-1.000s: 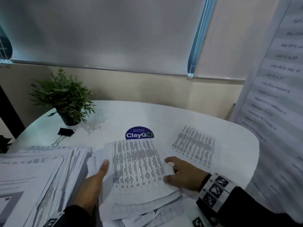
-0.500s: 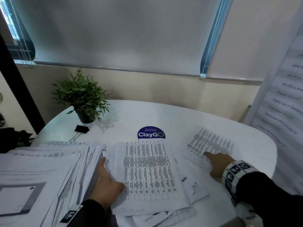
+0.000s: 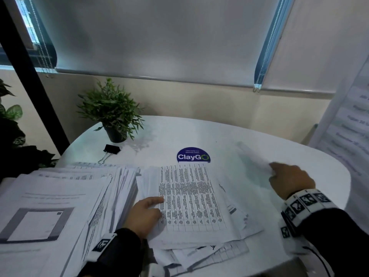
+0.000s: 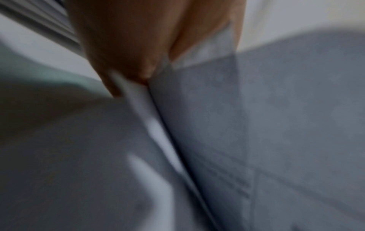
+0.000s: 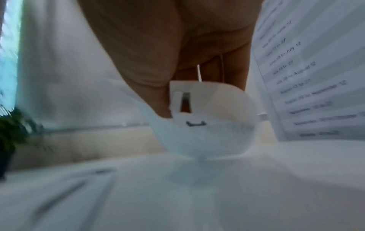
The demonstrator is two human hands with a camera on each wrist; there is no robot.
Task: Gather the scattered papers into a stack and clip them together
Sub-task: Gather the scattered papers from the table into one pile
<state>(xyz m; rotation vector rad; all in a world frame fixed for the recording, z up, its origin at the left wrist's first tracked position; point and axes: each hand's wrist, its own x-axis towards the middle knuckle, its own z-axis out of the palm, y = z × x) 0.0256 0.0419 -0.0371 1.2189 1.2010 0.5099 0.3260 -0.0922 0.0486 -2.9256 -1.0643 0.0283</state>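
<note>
White table (image 3: 229, 136); left grip (image 3: 144, 215) flat on papers (image 3: 191, 198); right grip (image 3: 289, 181) pinching sheet (image 3: 251, 156) edge

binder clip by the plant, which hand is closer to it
Left. The left hand lies on the papers below the binder clip; the right hand is far across the table.

The desk (image 3: 249, 140) has a smooth white top with a soft sheen. The papers (image 3: 191, 198) are thin, matt printed sheets. The binder clip (image 3: 111, 148) looks like black painted metal with shiny wire handles.
</note>
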